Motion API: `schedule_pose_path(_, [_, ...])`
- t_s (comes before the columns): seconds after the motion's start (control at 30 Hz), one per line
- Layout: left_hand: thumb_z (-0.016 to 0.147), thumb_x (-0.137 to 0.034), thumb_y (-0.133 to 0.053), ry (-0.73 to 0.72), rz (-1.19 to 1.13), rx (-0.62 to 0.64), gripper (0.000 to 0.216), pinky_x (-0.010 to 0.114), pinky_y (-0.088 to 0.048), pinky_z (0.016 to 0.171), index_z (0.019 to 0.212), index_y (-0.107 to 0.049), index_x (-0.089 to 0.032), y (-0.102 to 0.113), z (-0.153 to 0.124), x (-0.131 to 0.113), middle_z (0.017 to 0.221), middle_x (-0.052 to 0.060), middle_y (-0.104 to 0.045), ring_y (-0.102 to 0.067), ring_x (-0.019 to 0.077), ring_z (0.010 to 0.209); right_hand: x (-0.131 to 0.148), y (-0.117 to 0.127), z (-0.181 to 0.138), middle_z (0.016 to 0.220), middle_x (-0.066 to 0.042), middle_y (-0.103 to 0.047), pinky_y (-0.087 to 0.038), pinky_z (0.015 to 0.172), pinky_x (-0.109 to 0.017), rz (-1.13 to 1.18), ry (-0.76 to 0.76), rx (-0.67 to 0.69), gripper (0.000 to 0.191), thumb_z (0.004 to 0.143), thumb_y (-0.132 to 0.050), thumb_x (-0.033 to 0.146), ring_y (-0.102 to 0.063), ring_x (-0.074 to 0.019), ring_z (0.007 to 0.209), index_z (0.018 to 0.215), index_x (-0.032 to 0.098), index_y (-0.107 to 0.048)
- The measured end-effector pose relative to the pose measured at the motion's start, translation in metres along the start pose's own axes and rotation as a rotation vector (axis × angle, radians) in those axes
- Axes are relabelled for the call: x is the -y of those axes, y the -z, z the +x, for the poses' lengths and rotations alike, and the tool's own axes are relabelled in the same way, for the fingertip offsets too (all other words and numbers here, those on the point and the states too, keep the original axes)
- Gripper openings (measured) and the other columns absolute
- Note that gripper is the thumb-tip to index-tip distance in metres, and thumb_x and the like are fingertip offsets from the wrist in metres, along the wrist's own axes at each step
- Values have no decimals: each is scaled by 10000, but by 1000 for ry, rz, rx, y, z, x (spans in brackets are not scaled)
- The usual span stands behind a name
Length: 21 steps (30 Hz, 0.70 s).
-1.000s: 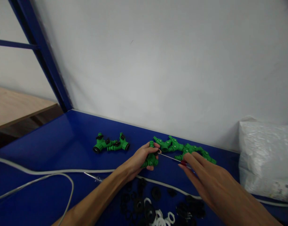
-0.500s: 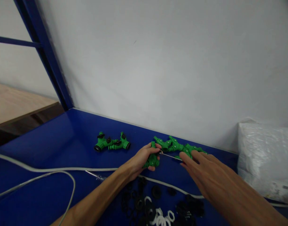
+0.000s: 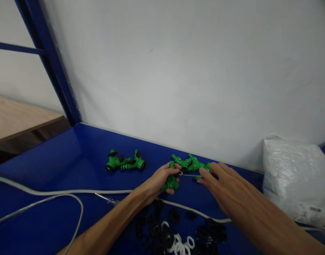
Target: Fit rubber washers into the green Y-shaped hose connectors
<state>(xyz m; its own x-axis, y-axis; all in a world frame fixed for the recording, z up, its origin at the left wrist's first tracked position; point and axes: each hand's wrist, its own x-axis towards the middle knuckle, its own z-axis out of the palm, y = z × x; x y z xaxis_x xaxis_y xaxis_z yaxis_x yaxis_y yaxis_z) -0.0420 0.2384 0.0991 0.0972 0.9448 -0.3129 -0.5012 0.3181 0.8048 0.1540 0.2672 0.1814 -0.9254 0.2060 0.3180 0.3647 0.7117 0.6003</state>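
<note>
My left hand (image 3: pixel 162 179) is closed around a green plastic Y-shaped hose connector (image 3: pixel 172 182), which it holds above the blue table. From the right, my right hand (image 3: pixel 218 180) grips a tool with a thin metal shaft (image 3: pixel 191 175), apparently a screwdriver; its handle is hidden in the palm. The shaft's tip meets the connector near my left thumb. Behind the hands lie several more green connectors (image 3: pixel 196 164), partly covered by my right hand. Farther left, two green connectors with black valve levers (image 3: pixel 113 162) lie side by side.
Black rings and small parts (image 3: pixel 174 215) are strewn at the front with white rings (image 3: pixel 179 246). A pale cable (image 3: pixel 45 193) crosses the table. A clear-handled screwdriver (image 3: pixel 109 200) lies beside my left forearm. One wrapped white package (image 3: pixel 295 180) stands at right, against the wall (image 3: pixel 162 71).
My right hand has come slightly left and the tool's shaft lies more level, its tip still at the connector. The whole view has shifted a little; my left hand keeps its hold.
</note>
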Motion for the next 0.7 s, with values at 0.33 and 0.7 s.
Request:
schedule_pose_path(0.33, [769,-301,-664,-17,-7,-3,313,163,-277,410,1051,-583,-192,0,-1,0,753,-10,-555,-474,93,558,-8,-10,-3,828,-91,-692,-538,592,-323,56,-21,5,250,1011,-400,140,-676,-231,671,979,201,-640])
schedule_pose_path(0.7, [802,-273,-643,-18,-33,1,281,153,-296,390,1063,-589,-183,3,4,4,769,1,-568,-495,96,563,4,-2,-4,927,-94,-660,-502,583,-328,24,-122,144,184,913,-519,81,-652,-229,696,996,211,-619])
